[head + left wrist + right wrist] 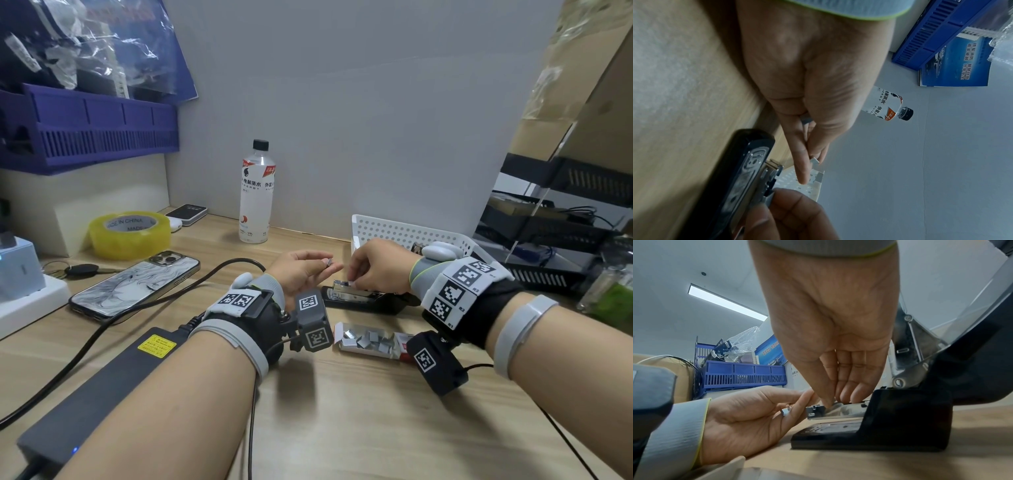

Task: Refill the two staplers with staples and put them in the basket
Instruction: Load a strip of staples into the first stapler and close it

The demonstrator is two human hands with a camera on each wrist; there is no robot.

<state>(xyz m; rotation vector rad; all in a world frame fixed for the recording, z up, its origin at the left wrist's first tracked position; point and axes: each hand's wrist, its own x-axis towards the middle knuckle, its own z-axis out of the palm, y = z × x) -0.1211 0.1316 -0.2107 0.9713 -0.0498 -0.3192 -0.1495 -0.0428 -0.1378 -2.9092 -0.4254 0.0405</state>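
A black stapler (363, 298) lies open on the desk in front of the white basket (394, 229). Its metal magazine (838, 410) is exposed and its lid (966, 308) is swung up. My right hand (351, 282) reaches down onto the magazine's front, thumb and fingertips pinching a short strip of staples there. Just to the left, my left hand (330, 265) hovers and pinches a small staple piece (815, 161) between thumb and index finger. Another piece (806, 121) sits deeper in that hand. An open box of staples (368, 341) lies near my wrists. A dark object in the basket is mostly hidden.
A water bottle (256, 195) stands at the back wall. A phone (137, 287), keys, a yellow tape roll (130, 234) and a black power brick (102, 387) with cables fill the left. Black trays (555, 240) stand at the right, and a blue tray (89, 133) sits on a box.
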